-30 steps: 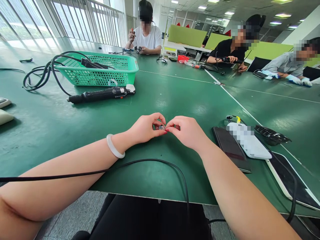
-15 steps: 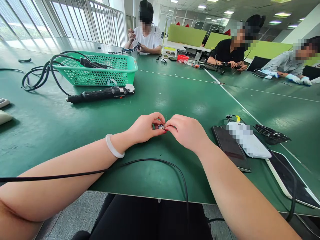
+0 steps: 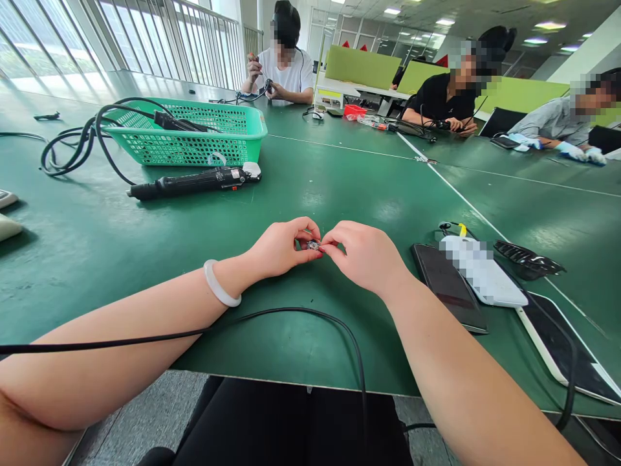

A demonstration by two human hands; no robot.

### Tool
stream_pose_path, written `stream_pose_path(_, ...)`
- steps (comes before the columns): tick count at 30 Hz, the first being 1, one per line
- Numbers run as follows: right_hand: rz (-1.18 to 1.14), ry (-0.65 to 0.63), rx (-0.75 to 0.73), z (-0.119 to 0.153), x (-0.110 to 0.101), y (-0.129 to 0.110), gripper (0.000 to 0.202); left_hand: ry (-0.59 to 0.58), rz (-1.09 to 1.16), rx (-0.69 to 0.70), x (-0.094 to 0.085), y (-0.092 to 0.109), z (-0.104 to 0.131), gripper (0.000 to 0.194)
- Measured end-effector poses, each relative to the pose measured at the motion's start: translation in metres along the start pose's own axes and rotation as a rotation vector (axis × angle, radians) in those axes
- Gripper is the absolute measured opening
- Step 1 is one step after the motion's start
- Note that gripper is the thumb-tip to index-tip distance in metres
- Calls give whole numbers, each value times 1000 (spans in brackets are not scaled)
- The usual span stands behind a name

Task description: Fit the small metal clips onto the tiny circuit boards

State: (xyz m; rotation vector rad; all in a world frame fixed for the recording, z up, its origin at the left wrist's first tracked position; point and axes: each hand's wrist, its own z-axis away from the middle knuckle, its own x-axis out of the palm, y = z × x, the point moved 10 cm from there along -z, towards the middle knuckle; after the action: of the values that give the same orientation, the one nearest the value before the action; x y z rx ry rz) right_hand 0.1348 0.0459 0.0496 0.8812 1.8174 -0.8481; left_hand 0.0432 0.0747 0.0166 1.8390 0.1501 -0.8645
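Between my two hands is a small silvery metal part (image 3: 313,245), too small to name more exactly. My left hand (image 3: 284,247) wraps its fingers and thumb around the part from the left. From the right, my right hand (image 3: 361,255) pinches at the part's near end with thumb and forefinger. Both hands are just above the green table (image 3: 272,291), close to its front edge. A white bangle (image 3: 222,285) circles my left wrist. A black cable (image 3: 291,310) passes over my left forearm and hangs off the table edge.
A green plastic basket (image 3: 194,139) holding black cabled gear stands at back left, with a black electric screwdriver (image 3: 194,181) before it. To the right lie a dark phone (image 3: 446,281), a white device (image 3: 485,272), a tablet (image 3: 567,343) and black plastic (image 3: 528,259). Several people sit beyond.
My right fingertips have shifted very slightly at the small metal part. My left hand stays almost still, and the person at the back has moved a raised hand a little.
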Motion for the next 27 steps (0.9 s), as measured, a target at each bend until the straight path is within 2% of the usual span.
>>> stream_pose_path(27,-44,-2,27,-1,1,2,17,-2,18,2,0,1,0,24)
